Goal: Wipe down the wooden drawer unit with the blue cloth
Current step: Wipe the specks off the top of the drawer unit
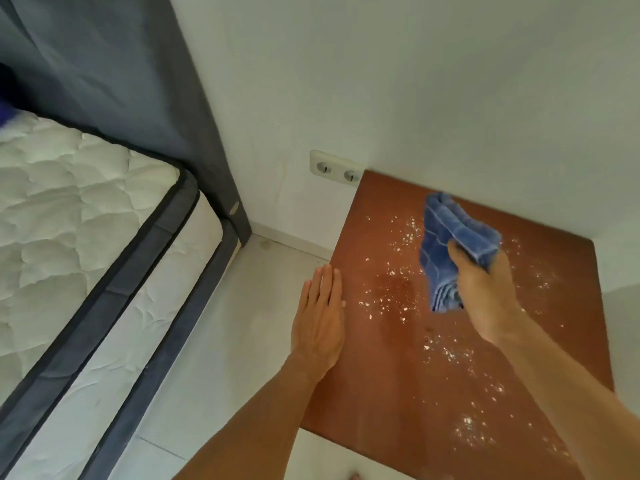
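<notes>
The wooden drawer unit (pixel 388 375) shows only its reddish-brown top, set into the corner of white walls. White crumbs and powder (pixel 388 299) lie scattered across it. My right hand (pixel 485 289) is raised over the middle of the top, shut on the bunched blue cloth (pixel 450 244), which hangs down from my fist. My left hand (pixel 320 320) lies flat with fingers together and extended along the unit's left edge, holding nothing.
A double wall socket (pixel 337 169) sits just behind the unit's back left corner. A bed with a white quilted mattress (pixel 69 209) and dark grey headboard (pixel 145 81) stands to the left. Pale floor (pixel 221 341) runs between bed and unit.
</notes>
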